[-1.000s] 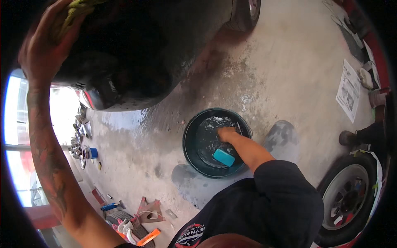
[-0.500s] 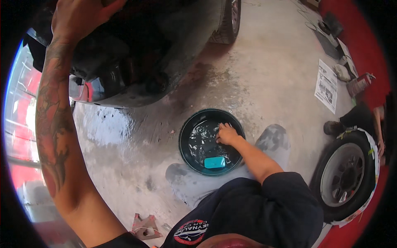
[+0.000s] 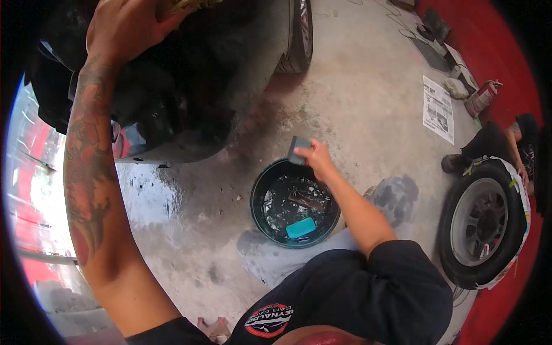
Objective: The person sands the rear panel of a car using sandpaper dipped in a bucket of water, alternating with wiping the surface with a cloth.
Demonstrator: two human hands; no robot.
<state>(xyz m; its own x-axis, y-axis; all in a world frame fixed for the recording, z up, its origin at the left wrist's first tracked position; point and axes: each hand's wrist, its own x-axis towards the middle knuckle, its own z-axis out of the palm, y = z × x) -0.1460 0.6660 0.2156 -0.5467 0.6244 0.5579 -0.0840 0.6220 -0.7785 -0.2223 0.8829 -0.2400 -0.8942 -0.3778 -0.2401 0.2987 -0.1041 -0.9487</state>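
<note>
My right hand [image 3: 316,159] grips a grey rectangular sanding block [image 3: 299,150], its fingers and thumb on the block's sides. They are just above the far rim of a round dark basin [image 3: 256,214] of water. Inside the basin, a teal rectangular block [image 3: 301,228] is at the near side. At the upper left my left hand [image 3: 123,29] is raised against the glossy black car bumper [image 3: 184,115]. A yellow-green sponge [image 3: 183,6] shows at its fingers, partly cut off by the picture's top edge.
My knees flank the basin on wet, stained concrete. To the right a wheel [image 3: 483,221] with paper around its tire stands near another person's arm and leg. Beyond lie a printed sheet [image 3: 438,109] and a red fire extinguisher [image 3: 482,99]. A red stand [image 3: 214,329] is at the lower left.
My right hand has risen out of the basin with the grey sanding block and moved toward the far rim. The sponge at my left hand has come into view as the view shifted.
</note>
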